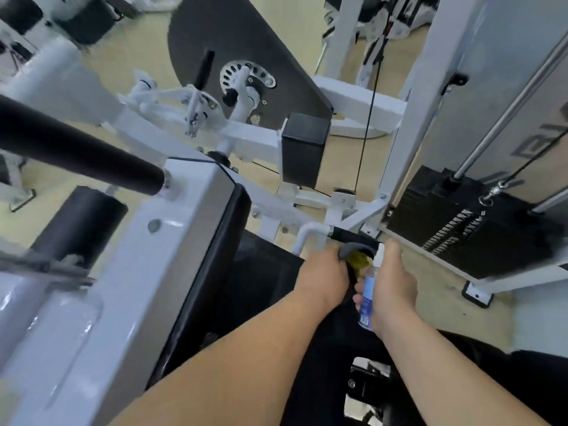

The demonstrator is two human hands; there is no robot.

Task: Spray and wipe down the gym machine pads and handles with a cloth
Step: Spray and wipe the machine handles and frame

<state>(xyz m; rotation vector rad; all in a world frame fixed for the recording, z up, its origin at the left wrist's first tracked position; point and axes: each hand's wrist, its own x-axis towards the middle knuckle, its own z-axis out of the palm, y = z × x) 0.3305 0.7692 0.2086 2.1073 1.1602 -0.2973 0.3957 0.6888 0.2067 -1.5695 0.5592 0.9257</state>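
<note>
both busy: left hand (322, 279) clutches the cloth (358, 256) (by the handle (347, 234)), right hand (396, 282) grips the bottle (367, 292).

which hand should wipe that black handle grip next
Left. The left hand grips the cloth right by the black handle grip; the right hand holds the spray bottle.
</note>
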